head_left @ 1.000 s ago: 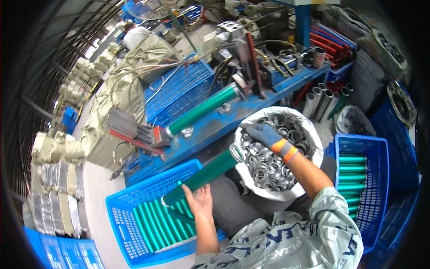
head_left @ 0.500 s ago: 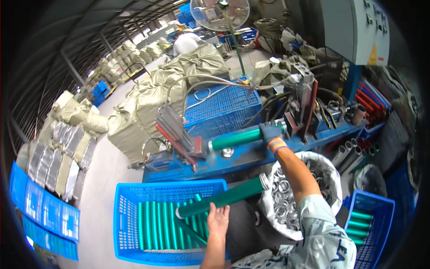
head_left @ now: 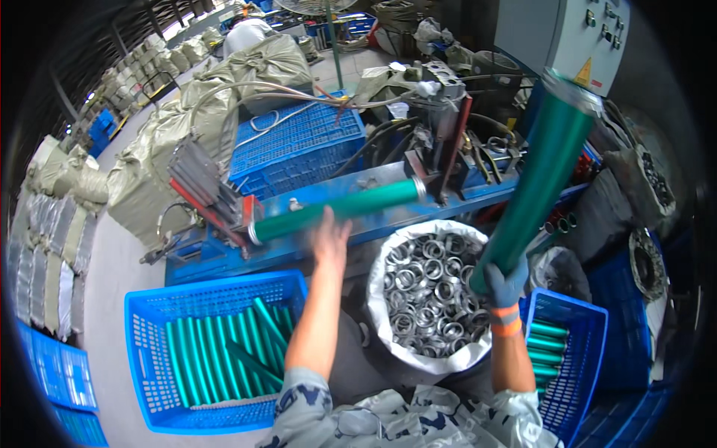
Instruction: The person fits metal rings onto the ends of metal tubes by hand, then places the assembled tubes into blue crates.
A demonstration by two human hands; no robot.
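A green tube [head_left: 534, 187] with a silvery collar slants upward above the right-hand crate. A second tube [head_left: 343, 209] lies lengthwise over the blue surface [head_left: 366, 230]. The left perforated crate [head_left: 149, 358] holds a row of green tubes, some askew on top; the right-hand crate [head_left: 590, 336] holds more. Between them, a white sack [head_left: 378, 299] brims with metal rings [head_left: 433, 299]. The gloved right hand [head_left: 506, 284] wraps the raised tube's lower end; the bare left hand [head_left: 328, 237], blurred, has its fingers spread at the second tube's edge, contact unclear.
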